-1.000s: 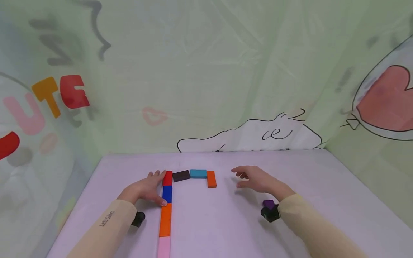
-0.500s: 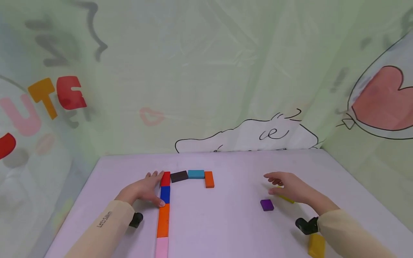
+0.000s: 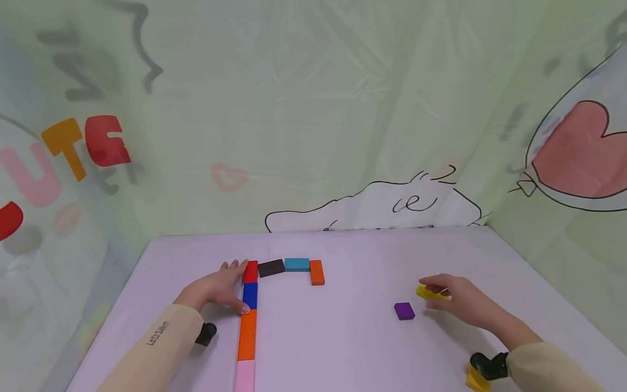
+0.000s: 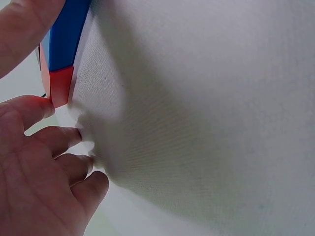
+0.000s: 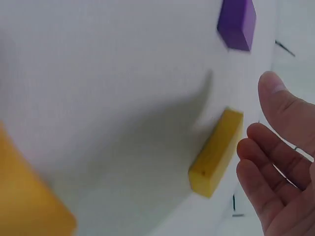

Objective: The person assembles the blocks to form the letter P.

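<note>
My left hand (image 3: 217, 288) lies beside a column of flat blocks. Its index fingertip touches the red block (image 3: 251, 271), and the thumb rests near the seam between the blue block (image 3: 250, 295) and the long orange block (image 3: 247, 335). A pink block (image 3: 245, 375) continues the column towards me. Over on the right, my right hand (image 3: 462, 299) hovers at a yellow block (image 3: 424, 292), thumb and fingers spread about it. The right wrist view shows that yellow block (image 5: 216, 153) on the table, a gap between it and the fingertips.
From the red block a row runs right: dark block (image 3: 271, 268), light blue block (image 3: 296, 265), short orange block (image 3: 317, 272). A purple block (image 3: 404, 311) lies left of the right hand. Another yellow block (image 3: 476, 379) sits beneath the right wrist camera. Printed cloth walls surround the table.
My right hand has moved right and then towards me, from beside the short orange block to the yellow block, uncovering the purple block. The left hand stays at the column.
</note>
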{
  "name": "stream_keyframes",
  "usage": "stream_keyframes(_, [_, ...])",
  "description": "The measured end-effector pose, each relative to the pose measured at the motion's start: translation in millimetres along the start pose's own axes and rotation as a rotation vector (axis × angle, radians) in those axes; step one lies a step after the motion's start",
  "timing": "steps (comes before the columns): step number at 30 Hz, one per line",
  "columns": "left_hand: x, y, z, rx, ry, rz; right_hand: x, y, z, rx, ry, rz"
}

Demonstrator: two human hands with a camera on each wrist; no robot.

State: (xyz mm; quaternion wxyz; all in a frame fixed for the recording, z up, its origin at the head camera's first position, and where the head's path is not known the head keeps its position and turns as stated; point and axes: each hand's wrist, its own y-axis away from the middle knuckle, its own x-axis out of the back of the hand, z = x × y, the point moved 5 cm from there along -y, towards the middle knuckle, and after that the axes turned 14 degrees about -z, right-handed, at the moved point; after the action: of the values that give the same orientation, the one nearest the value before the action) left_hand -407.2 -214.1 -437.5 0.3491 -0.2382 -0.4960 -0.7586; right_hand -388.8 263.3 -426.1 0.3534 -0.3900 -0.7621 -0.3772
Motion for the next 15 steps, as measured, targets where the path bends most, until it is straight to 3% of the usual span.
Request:
stream_keyframes(5, [0.0,0.2,-0.8,-0.013,0.007,-0.004,-14.4,-3.5,-18.3,0.101,0.002,-0.069])
stream_keyframes(8, [0.0,0.9,-0.4,-0.028,0.004,-0.004,-20.0,-7.0,-24.2,0.098,-0.018,-0.099])
stream_keyframes(15, [0.0,2.0,0.5,-0.028,0.007,-0.001,-23.6,-10.5,-28.3,0.067,-0.008,-0.086])
